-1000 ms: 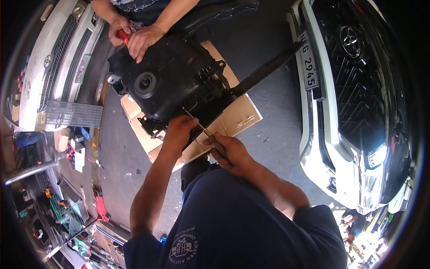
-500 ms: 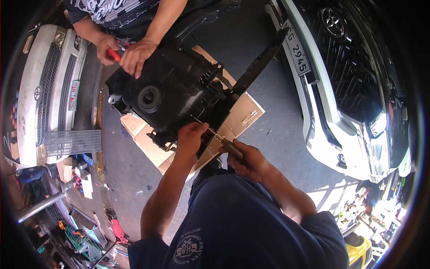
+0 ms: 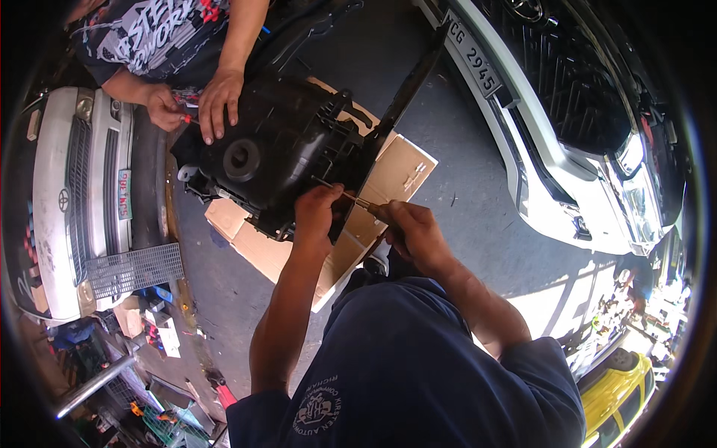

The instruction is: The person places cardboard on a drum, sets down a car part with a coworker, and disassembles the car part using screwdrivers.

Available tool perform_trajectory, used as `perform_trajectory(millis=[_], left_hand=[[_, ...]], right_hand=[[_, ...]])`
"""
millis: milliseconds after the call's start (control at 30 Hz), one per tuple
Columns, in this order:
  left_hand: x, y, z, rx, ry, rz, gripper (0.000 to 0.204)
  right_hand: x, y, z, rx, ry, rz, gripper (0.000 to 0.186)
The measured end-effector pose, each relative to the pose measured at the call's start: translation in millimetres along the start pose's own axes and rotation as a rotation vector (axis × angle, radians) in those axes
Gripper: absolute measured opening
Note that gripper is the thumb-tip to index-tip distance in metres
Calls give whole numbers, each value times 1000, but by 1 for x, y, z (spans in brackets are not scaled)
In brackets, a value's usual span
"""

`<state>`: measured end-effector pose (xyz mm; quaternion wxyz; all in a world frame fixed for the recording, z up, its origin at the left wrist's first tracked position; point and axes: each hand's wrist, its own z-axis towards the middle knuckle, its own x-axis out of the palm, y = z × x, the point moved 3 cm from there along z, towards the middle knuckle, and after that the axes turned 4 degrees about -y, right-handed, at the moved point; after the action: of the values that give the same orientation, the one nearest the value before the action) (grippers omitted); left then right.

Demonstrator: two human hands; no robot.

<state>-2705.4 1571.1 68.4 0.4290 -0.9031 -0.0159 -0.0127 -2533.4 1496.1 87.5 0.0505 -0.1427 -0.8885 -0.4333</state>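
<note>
Sitting on cardboard [image 3: 403, 166]: round-mouthed black housing [image 3: 278, 153] — wearer's hands [image 3: 417, 230] on a screwdriver [image 3: 364, 203].

Wears a dark navy-blue cloth shirt [image 3: 448, 366] with short, loose sleeves [image 3: 544, 382]. Bears a round pale-grey printed emblem [image 3: 317, 409] on the left of the front, with a figured centre and small lettering [image 3: 334, 402] curving around it. Has bare forearms [image 3: 288, 321] and bare hands [image 3: 313, 213] beyond the cloth.

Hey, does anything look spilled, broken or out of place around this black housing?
Nothing stands out: the black housing rests over cardboard, with no spill or break I can see. The right hand holds a screwdriver.
</note>
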Motion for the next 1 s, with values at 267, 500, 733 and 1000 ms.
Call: perform_trajectory(millis=[267, 500, 733, 1000], left_hand=[[-5, 2, 6, 35, 18, 10, 18], [-1, -4, 0, 15, -26, -1, 20], [-6, -3, 2, -9, -66, 40, 22], [-5, -5, 3, 106, -37, 6, 20]], right_hand=[[18, 3, -7, -839, -188, -486, 27], [3, -10, -7, -239, -134, -287, 29], [3, 3, -11, -151, -111, 18, 21], [13, 6, -13, -630, -146, -212, 28]])
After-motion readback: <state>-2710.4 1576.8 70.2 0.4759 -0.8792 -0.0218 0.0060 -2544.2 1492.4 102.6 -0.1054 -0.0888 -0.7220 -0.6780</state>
